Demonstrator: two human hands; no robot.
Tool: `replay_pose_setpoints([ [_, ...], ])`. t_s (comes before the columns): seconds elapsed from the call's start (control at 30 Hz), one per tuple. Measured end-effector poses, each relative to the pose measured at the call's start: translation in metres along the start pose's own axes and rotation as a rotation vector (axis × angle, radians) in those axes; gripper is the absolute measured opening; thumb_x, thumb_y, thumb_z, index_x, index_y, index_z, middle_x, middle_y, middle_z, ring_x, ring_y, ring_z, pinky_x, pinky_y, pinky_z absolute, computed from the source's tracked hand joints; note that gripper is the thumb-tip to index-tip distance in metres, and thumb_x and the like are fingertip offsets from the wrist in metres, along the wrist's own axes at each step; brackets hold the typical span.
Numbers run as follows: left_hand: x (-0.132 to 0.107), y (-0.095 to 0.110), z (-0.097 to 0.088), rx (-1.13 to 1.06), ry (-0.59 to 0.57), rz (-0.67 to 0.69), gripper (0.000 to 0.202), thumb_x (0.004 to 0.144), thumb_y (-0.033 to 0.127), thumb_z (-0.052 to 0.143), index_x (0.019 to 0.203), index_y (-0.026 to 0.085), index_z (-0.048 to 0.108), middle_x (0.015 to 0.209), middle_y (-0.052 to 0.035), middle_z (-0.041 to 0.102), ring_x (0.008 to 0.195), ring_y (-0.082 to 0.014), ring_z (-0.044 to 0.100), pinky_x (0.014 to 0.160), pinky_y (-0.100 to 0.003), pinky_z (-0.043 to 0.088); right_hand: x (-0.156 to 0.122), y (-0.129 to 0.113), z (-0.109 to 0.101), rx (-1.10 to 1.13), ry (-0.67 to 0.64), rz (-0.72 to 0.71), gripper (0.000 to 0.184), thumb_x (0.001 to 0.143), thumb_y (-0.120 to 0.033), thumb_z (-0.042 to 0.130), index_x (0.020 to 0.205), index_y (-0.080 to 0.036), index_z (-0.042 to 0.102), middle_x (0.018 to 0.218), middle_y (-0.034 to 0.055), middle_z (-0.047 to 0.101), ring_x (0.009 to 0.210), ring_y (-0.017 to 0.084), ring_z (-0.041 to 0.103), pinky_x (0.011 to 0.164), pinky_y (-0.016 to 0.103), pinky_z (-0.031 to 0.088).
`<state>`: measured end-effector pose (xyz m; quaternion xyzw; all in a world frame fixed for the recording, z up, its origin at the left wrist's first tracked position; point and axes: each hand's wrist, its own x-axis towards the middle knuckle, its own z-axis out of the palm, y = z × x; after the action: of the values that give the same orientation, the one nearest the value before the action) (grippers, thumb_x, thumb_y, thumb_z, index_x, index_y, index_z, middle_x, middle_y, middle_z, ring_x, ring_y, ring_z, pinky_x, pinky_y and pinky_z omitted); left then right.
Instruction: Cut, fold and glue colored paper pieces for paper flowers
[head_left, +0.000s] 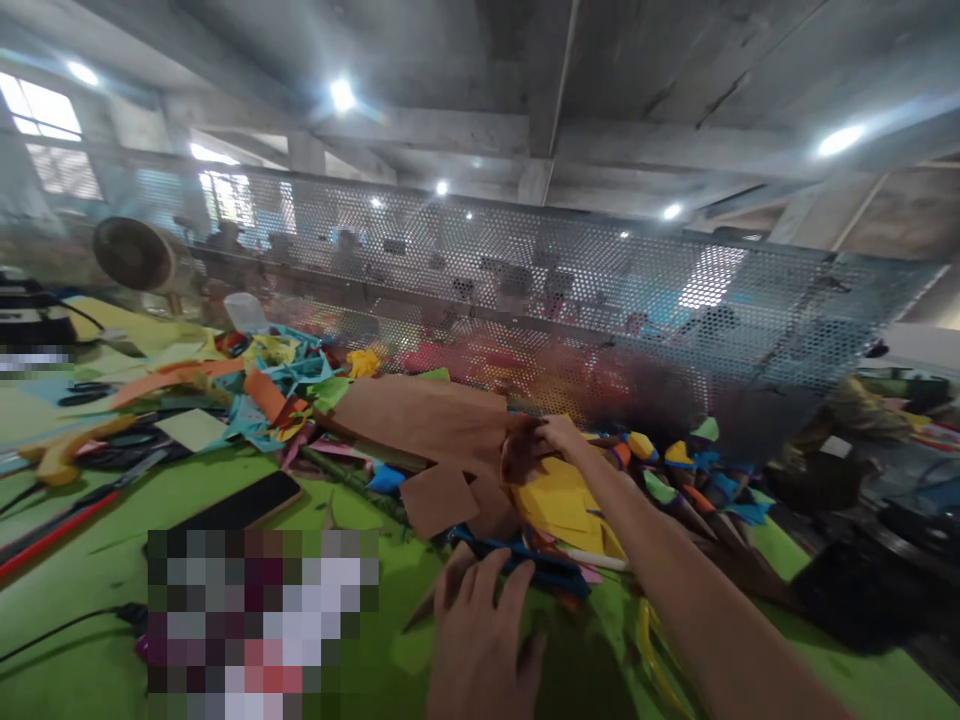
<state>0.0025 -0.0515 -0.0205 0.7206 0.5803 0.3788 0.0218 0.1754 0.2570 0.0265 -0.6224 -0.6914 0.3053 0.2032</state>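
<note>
My left hand rests low over the green tabletop, fingers spread, beside a dark blue strip-like piece. A pointed brown shape shows at its left edge. Farther forward, my right hand closes its fingers on a crumpled brown piece; paper or leather, I cannot tell. A large brown sheet lies left of that hand, with a smaller brown square in front. Yellow sheets lie under my right forearm.
A perforated metal screen stands behind the heap. Colourful scraps pile at left, near a dark phone-like slab and a red-edged tool. Several cone-shaped pieces lie at right. A fan stands back left.
</note>
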Motion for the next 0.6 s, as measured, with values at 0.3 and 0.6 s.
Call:
replay_pose_setpoints([
  [0.3,0.005,0.005,-0.011,-0.047,-0.133,-0.080,0.047,0.080,0.019,0.057,0.126,0.031,0.061,0.130,-0.0039,0.063,0.120,-0.0288,0.055,0.106,-0.055,0.034,-0.018,-0.009,0.036,-0.194,0.024,-0.036,0.034,0.093,-0.034,0.061,0.124,-0.018,0.058,0.126,0.0087,0.060,0.104,0.023,0.063,0.085,0.043,0.055],
  [0.6,0.003,0.007,-0.006,-0.071,-0.135,-0.071,0.053,0.075,0.015,0.057,0.125,0.031,0.060,0.130,-0.0037,0.062,0.119,-0.0284,0.055,0.108,-0.058,0.030,-0.022,-0.009,0.022,-0.181,0.260,0.012,0.032,0.093,-0.033,0.061,0.122,-0.020,0.059,0.125,0.0081,0.060,0.105,0.023,0.062,0.087,0.042,0.054],
])
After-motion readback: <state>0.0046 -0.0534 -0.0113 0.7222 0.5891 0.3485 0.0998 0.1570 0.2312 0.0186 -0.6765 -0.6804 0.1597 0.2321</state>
